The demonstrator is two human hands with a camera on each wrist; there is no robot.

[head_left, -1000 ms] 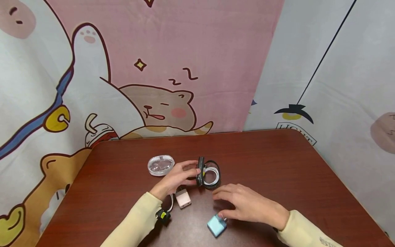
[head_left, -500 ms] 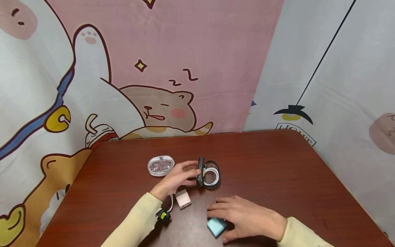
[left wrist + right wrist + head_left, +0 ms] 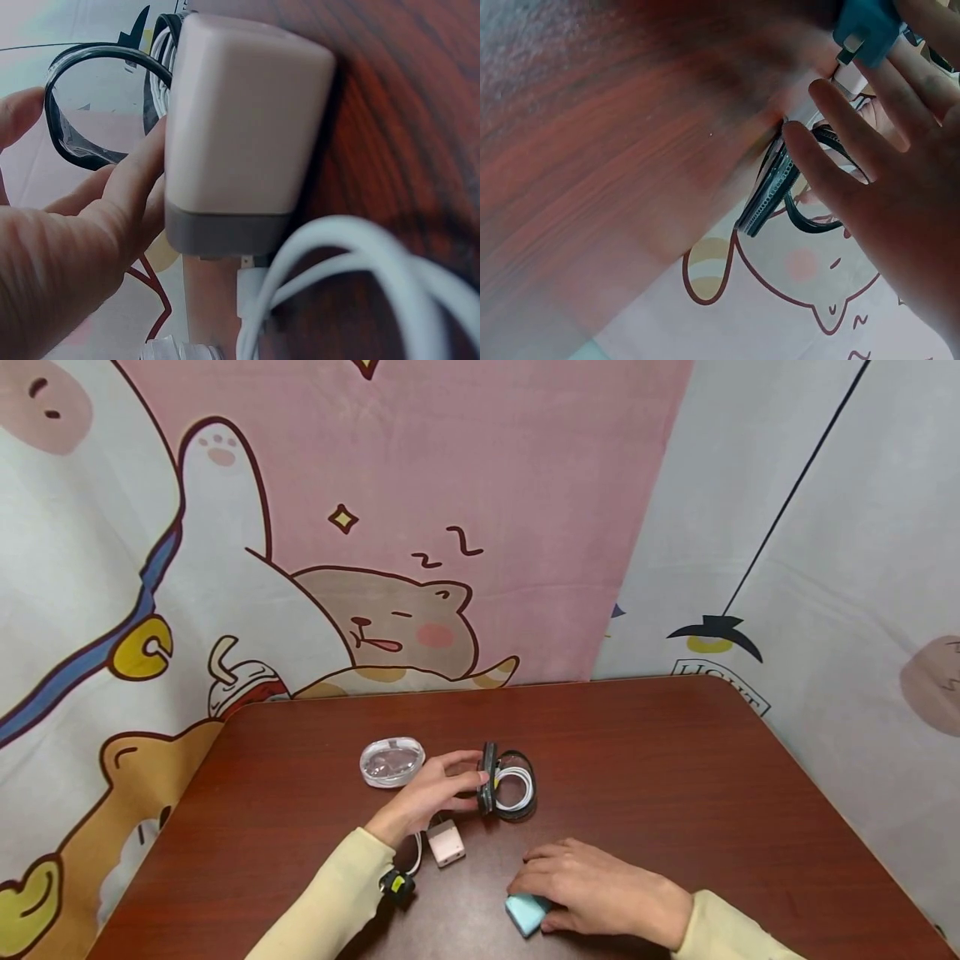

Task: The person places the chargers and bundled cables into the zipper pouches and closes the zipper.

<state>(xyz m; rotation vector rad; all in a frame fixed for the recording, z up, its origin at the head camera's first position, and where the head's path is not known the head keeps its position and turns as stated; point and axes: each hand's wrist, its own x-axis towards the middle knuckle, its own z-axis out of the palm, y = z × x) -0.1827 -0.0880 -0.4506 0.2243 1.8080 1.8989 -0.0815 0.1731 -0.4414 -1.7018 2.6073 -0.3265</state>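
My left hand (image 3: 431, 789) holds the upright, black-rimmed lid of a small clear round zip case (image 3: 489, 760), thumb on one side and fingers on the other. A coiled white cable (image 3: 528, 787) sits in the case's other half. My right hand (image 3: 588, 887) grips a light blue charger plug (image 3: 527, 913) near the front of the table, its thumb and fingers on either side of it. In the right wrist view, metal prongs show on the blue charger plug (image 3: 874, 30). A pale pink charger plug (image 3: 447, 844) lies below my left hand and fills the middle of the left wrist view.
A clear round case with a white rim (image 3: 392, 762) lies behind my left hand. A loose white cable (image 3: 360, 232) lies by the pink plug. A small black object with a yellow mark (image 3: 397, 885) is at my left wrist. A printed cloth (image 3: 525, 527) hangs behind the brown table (image 3: 675, 760).
My right hand has come down towards the front of the table and its fingers have closed on the blue charger plug. My left hand stays on the case lid.
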